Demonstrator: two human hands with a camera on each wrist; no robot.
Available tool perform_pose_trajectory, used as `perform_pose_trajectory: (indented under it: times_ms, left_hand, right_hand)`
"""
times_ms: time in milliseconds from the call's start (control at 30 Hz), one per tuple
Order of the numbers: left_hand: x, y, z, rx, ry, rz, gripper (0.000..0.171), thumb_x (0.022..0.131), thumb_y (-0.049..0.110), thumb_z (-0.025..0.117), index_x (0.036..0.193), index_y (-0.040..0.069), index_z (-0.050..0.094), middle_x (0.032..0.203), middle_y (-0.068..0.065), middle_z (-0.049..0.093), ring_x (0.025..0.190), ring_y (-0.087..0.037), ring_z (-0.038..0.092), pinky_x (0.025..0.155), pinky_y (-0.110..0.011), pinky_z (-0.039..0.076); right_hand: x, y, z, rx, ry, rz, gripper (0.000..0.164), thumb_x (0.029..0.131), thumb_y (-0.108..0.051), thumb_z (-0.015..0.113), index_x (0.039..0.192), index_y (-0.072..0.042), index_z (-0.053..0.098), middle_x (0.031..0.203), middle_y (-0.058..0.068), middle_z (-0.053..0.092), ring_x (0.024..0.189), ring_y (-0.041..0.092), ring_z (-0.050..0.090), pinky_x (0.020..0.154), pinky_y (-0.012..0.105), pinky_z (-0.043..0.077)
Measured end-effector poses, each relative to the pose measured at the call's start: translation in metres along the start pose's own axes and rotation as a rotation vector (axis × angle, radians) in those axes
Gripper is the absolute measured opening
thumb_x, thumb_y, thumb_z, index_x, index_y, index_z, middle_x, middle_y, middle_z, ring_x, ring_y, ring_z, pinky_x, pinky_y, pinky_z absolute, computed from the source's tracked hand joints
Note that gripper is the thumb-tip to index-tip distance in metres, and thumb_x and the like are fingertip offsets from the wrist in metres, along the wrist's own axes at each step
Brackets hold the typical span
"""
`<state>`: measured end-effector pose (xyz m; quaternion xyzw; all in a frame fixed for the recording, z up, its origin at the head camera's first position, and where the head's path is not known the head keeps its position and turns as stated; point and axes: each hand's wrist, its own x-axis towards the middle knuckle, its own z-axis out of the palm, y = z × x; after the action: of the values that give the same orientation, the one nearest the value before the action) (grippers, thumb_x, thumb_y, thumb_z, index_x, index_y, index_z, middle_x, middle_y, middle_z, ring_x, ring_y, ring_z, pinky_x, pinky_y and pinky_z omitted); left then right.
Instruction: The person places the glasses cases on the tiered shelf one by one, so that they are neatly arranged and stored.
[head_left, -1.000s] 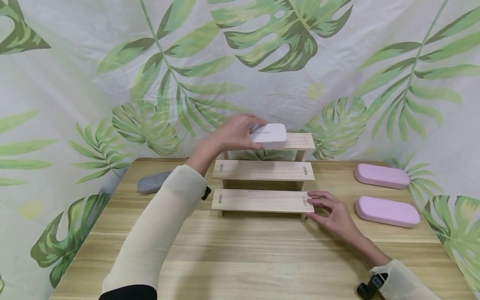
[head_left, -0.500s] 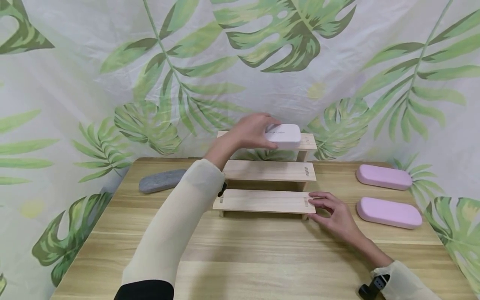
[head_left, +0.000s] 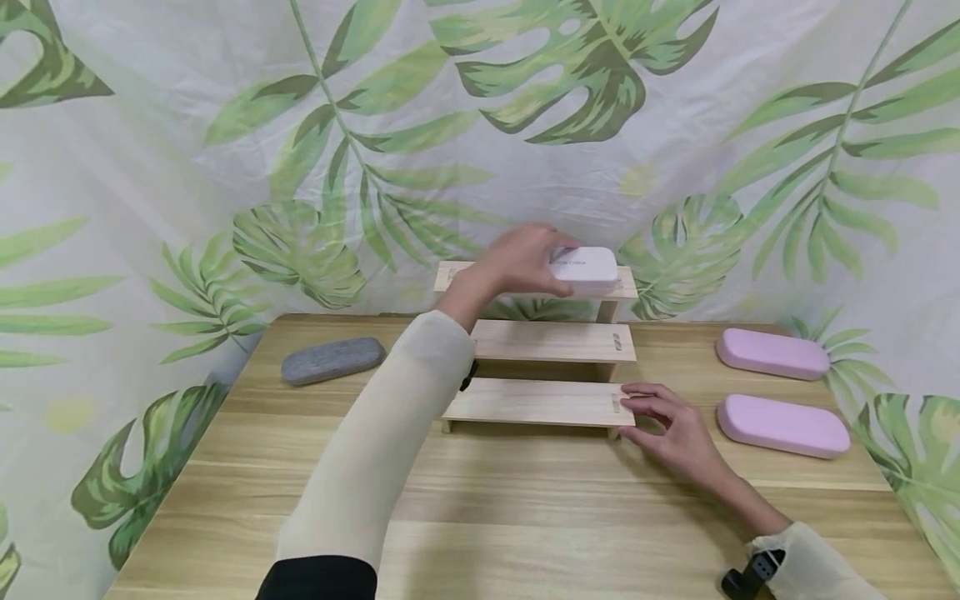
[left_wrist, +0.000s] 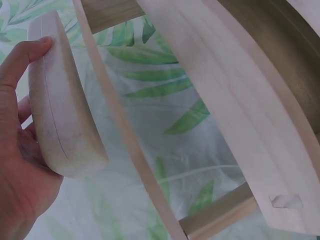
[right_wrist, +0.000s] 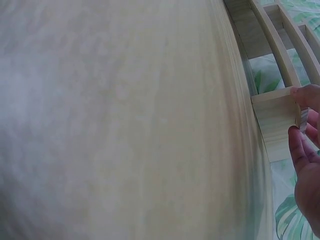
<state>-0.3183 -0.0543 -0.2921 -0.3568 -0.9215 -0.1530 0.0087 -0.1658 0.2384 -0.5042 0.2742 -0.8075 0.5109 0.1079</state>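
Observation:
My left hand (head_left: 523, 260) grips a white glasses case (head_left: 591, 268) by its left end, with lettering on its top. The case is over the right half of the top step (head_left: 459, 271) of a three-tier wooden stand (head_left: 536, 402). In the left wrist view, the thumb lies on the case (left_wrist: 62, 100), and a seam line runs along its side. My right hand (head_left: 673, 432) pinches the right end of the stand's lowest board. Its thumb and fingers at that board end also show in the right wrist view, beside the wooden leg (right_wrist: 275, 117).
Two pink glasses cases, a rear one (head_left: 772, 354) and a front one (head_left: 783, 427), lie on the right of the wooden table (head_left: 570, 517). On the left lies a grey glasses case (head_left: 333, 360). A leaf-print cloth (head_left: 540, 192) hangs close behind the stand.
My left hand has carried the white glasses case rightward along the top step. More of the grey case now shows. My right hand keeps its hold on the lowest board.

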Motion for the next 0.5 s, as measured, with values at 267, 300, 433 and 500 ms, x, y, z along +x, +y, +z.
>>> perform_pose_trajectory:
  times_ms: [267,300,433,500]
  left_hand:
    - [0.008,0.005,0.005,0.002,-0.024,-0.032,0.072,0.085,0.042,0.084,0.148,0.015,0.064,0.134,-0.004,0.070,0.108,-0.018,0.062,0.086,-0.033,0.051]
    - [0.009,0.006,0.005,0.001,-0.028,-0.033,0.072,0.085,0.043,0.084,0.148,0.015,0.064,0.134,-0.004,0.070,0.108,-0.018,0.062,0.086,-0.033,0.051]
    - [0.016,0.010,0.007,0.004,-0.041,-0.037,0.073,0.085,0.043,0.085,0.148,0.014,0.063,0.137,-0.003,0.069,0.113,-0.017,0.062,0.090,-0.033,0.051]
    - [0.018,0.012,0.008,0.017,-0.047,-0.046,0.073,0.086,0.044,0.085,0.149,0.015,0.063,0.138,-0.002,0.068,0.115,-0.016,0.061,0.092,-0.033,0.051]
  right_hand:
    - [-0.001,0.001,0.000,0.007,-0.003,-0.010,0.039,0.078,0.012,0.088,0.115,0.004,0.078,0.132,0.018,0.068,0.118,0.013,0.068,0.098,0.018,0.054]
    - [0.000,0.000,0.000,0.008,-0.001,-0.011,0.039,0.078,0.012,0.088,0.115,0.003,0.078,0.132,0.019,0.068,0.119,0.011,0.067,0.098,0.018,0.054]
    - [0.000,0.000,-0.001,0.010,0.002,-0.009,0.039,0.077,0.013,0.088,0.114,0.004,0.078,0.132,0.019,0.068,0.119,0.006,0.066,0.098,0.018,0.054]
    - [0.000,0.000,-0.001,0.010,-0.001,-0.009,0.039,0.077,0.013,0.088,0.114,0.004,0.078,0.132,0.019,0.068,0.119,0.006,0.066,0.098,0.018,0.054]
